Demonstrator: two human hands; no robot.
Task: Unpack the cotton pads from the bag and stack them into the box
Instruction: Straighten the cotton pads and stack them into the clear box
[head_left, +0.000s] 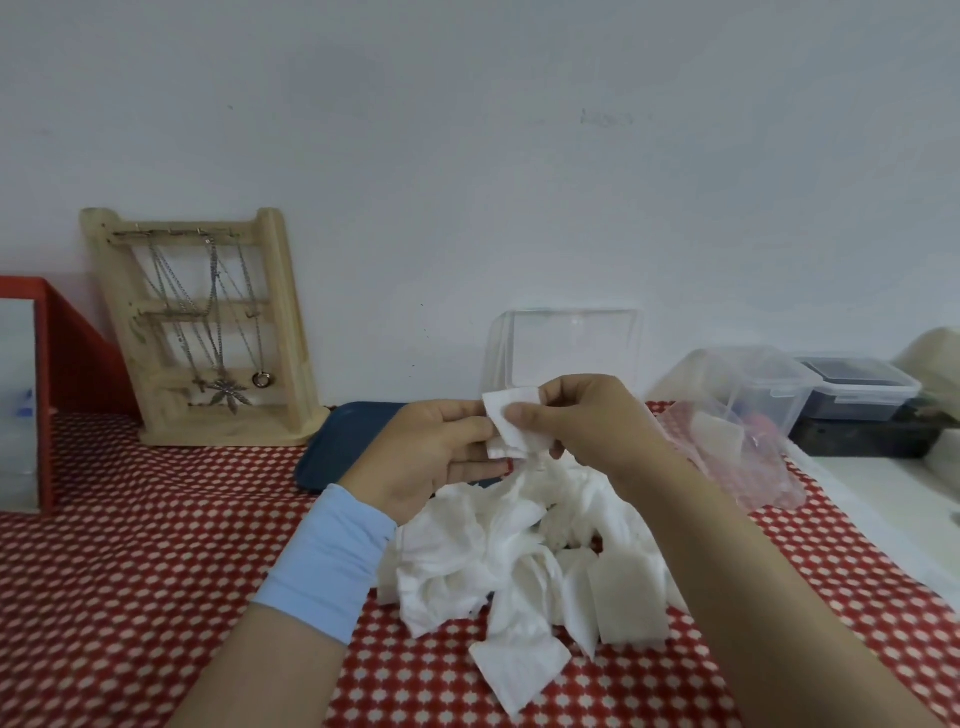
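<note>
Plainly the unpacking part is over and the stacking is in hand. The pinkish plastic bag (737, 441) lies slack to the right of the clear box (566, 348), though a pad or two may remain inside it; that is hard to tell. A loose, rumpled pile of pads (519, 551) sits on the red patterned tablecloth (156, 545) in front of the box.

Just in front of the box, raised above the pile, both hands hold one cotton pad (511, 415). The left hand (436, 457) has its fingers curled and pinches the pad's left edge. The right hand (587, 426) pinches the right side between thumb and bent fingers. Whether more than one pad is in that pinch cannot be told.

The box stands with its lid up, and its inside is hidden behind the hands. The next move, as I judge it, is to flatten and square the pad, then carry it forward over the box's near wall and lay it flat.
</note>
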